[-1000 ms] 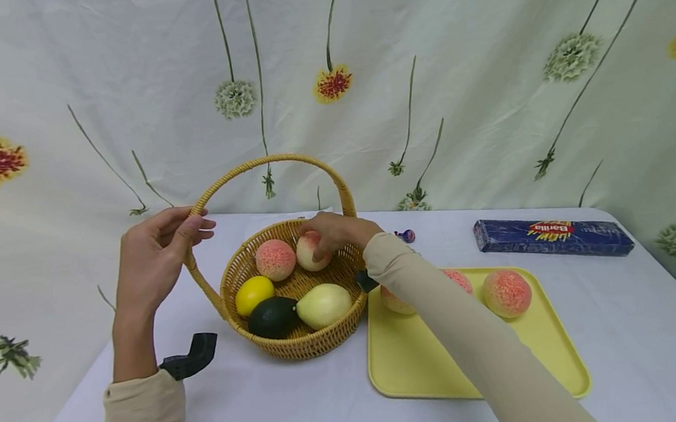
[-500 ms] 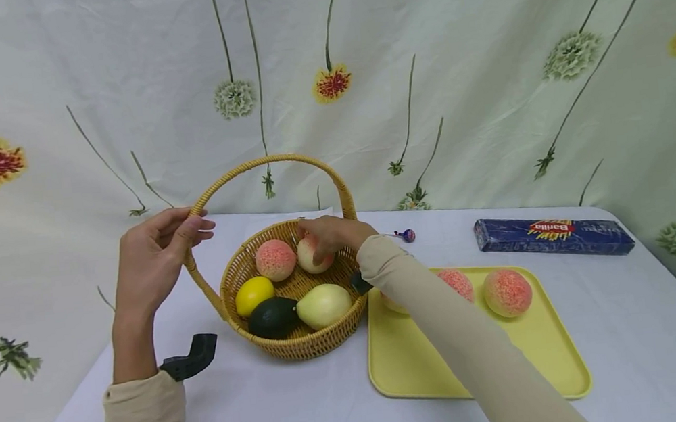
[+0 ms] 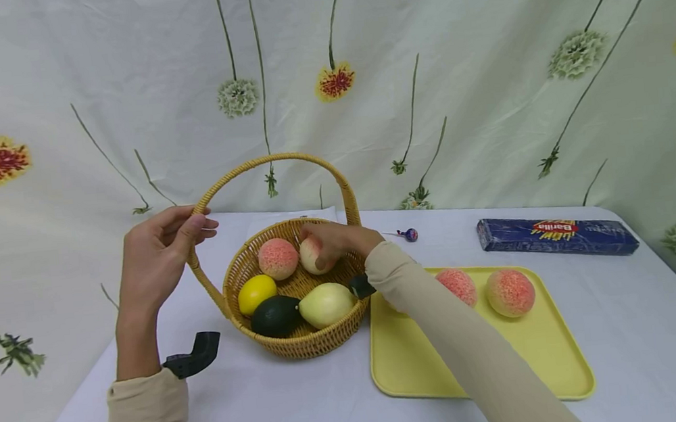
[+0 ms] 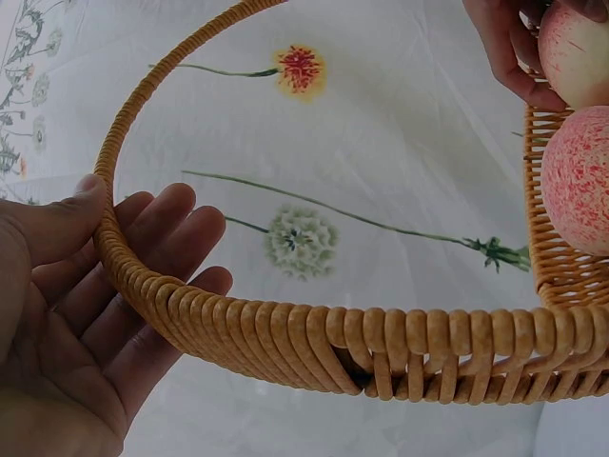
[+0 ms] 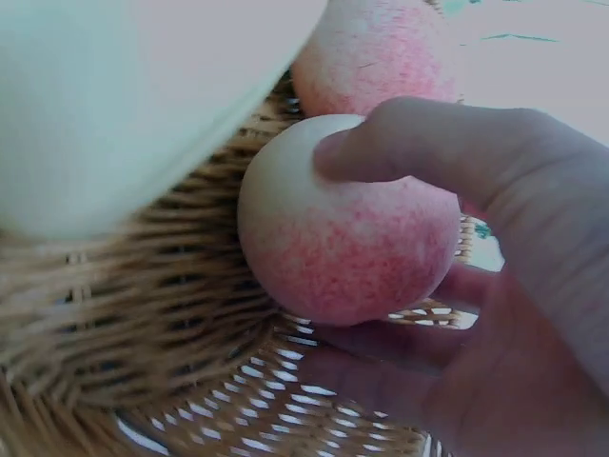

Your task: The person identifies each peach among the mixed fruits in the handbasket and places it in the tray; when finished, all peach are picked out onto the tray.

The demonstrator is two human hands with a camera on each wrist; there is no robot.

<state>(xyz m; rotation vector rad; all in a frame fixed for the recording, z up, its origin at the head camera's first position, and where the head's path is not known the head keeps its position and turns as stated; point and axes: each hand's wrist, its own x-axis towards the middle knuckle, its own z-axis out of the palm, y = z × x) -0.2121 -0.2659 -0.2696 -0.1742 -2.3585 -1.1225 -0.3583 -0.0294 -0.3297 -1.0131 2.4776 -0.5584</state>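
Observation:
A wicker basket [image 3: 302, 345] with a tall arched handle [image 3: 272, 159] stands on the white table. My left hand [image 3: 177, 240] holds the handle low on its left side, thumb on the near face and fingers behind it [image 4: 143, 238]. My right hand [image 3: 333, 238] reaches into the basket and grips a pink-and-cream peach [image 3: 310, 257] [image 5: 343, 228] against the far wall. A second peach [image 3: 278, 258] [image 4: 576, 176] lies beside it. A lemon [image 3: 257, 293], a dark avocado [image 3: 275, 316] and a pale green-yellow fruit [image 3: 325, 304] fill the front of the basket.
A yellow tray [image 3: 427, 372] lies right of the basket with two peaches [image 3: 458, 286] [image 3: 509, 292] at its far end. A blue Barilla box [image 3: 557, 236] and a small lollipop [image 3: 407, 234] lie further back. A flowered cloth hangs behind the table.
My right hand with the peach has sunk slightly lower inside the basket. My left hand has stayed on the handle.

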